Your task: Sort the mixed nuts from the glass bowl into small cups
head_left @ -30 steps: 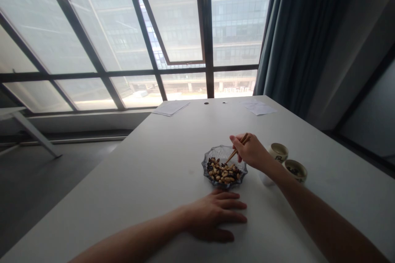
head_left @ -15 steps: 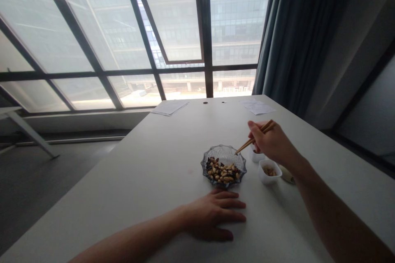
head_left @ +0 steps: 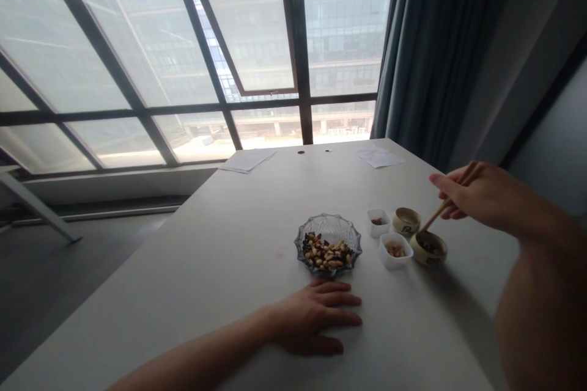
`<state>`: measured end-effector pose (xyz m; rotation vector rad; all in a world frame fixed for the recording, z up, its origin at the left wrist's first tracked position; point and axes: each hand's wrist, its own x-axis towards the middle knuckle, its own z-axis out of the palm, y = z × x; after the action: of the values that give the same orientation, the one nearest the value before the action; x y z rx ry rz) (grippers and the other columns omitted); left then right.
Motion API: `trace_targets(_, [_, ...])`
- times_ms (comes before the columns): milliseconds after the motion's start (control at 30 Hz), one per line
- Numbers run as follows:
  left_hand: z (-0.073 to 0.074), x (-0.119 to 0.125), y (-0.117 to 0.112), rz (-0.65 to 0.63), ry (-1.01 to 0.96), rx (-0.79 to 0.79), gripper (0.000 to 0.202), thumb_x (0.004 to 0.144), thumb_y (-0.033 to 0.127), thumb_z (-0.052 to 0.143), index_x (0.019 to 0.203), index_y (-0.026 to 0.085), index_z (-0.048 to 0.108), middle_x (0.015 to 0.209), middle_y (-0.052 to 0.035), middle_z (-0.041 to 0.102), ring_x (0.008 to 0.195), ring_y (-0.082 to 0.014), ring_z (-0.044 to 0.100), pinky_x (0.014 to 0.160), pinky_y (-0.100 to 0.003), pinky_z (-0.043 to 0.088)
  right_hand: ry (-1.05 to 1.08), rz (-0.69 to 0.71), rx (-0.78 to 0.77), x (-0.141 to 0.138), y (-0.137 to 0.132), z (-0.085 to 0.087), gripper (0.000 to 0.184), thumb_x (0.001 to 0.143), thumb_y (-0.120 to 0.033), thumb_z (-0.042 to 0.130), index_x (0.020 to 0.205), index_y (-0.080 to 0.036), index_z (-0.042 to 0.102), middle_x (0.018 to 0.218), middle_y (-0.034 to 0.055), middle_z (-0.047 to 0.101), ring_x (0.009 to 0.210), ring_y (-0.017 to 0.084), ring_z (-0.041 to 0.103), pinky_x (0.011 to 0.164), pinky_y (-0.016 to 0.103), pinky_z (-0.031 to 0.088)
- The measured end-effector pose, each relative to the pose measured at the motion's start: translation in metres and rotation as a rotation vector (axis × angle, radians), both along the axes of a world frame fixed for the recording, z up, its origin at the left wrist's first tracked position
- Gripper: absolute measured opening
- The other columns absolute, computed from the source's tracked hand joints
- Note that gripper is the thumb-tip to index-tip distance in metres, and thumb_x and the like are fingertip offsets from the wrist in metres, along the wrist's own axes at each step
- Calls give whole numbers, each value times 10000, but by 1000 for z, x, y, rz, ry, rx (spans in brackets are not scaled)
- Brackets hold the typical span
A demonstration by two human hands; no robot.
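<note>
My right hand (head_left: 481, 194) is closed around a pair of wooden chopsticks (head_left: 447, 203), whose tips reach down into a small round cup (head_left: 428, 248) on the right. A second round cup (head_left: 406, 220) stands just behind it. Two small white square dishes (head_left: 395, 250) (head_left: 378, 222) sit to the left of the cups, each with a few bits inside. A scalloped glass dish (head_left: 328, 248) of mixed light and dark nuts or beans lies at the middle. My left hand (head_left: 316, 317) rests flat on the white table (head_left: 220, 256) right in front of the glass dish, fingers stretched out.
Sheets of paper (head_left: 247, 160) lie at the table's far edge, and another sheet (head_left: 378, 157) at the far right corner. Large windows rise behind the table, with a dark curtain (head_left: 431, 55) at the right. A slanted table leg (head_left: 32, 201) stands at the far left.
My right hand carried the chopsticks from the glass dish rightward, over the white dishes, to the near round cup. The left hand stayed flat on the table.
</note>
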<state>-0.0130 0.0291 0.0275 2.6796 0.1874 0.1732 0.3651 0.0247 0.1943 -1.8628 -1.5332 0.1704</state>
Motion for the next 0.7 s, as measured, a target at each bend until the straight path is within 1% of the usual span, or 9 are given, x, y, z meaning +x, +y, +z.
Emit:
trace_targets(100, [1,0,0,2,6,0,583,968,512,638,1497,296,521,1605,-45,466,1496,-334,392,1240,-477,301,102,6,-142,2,3,-1,446,895,-631,618,759,-228,752,695,165,767,599,313,755,571,395,611])
trace_targets(200, [2,1,-1,2,13,-4,587,967,517,638,1498,295,522,1606,-44,464,1497,-335,391,1239,-477,303,146,3,-176,0,4,1,462,876,-656,620,696,-248,741,742,187,775,612,322,756,600,414,630])
trace_targets(333, [1,1,-1,3,9,-8,586,969,524,631,1498,294,525,1605,-44,465,1498,-335,389,1240,-479,299,213,60,-256,-8,9,-1,431,842,-606,678,587,-258,687,711,199,763,610,327,754,575,413,627])
trace_targets(433, [0,1,-1,0,5,-3,584,974,523,624,1501,295,521,1606,-40,465,1498,-330,390,1239,-479,300,216,146,-293,-12,15,-4,400,830,-567,710,578,-258,676,678,186,757,614,325,755,574,401,621])
trace_targets(500, [-1,0,0,-2,0,-1,583,974,525,623,1500,295,520,1607,-38,464,1497,-326,391,1238,-475,302,180,153,-279,-12,17,-5,391,843,-551,707,591,-253,682,665,173,756,600,319,752,567,393,617])
trace_targets(567, [-1,0,0,-2,-4,1,584,972,525,625,1499,296,520,1607,-38,464,1498,-325,389,1239,-474,300,125,109,-231,-10,15,-4,395,869,-540,689,611,-240,692,647,159,752,573,308,745,544,380,608])
trace_targets(633, [-1,0,0,-2,-8,-1,585,970,522,630,1498,298,518,1606,-38,465,1499,-323,388,1241,-472,298,91,66,-152,-14,10,1,389,895,-527,676,664,-217,717,640,146,751,563,292,744,523,354,596])
trace_targets(700, [-1,0,0,-3,-12,-2,584,968,515,636,1497,298,518,1604,-39,468,1498,-321,391,1242,-466,300,117,88,-54,-26,2,8,376,908,-520,680,740,-189,739,665,131,762,596,277,758,516,318,587])
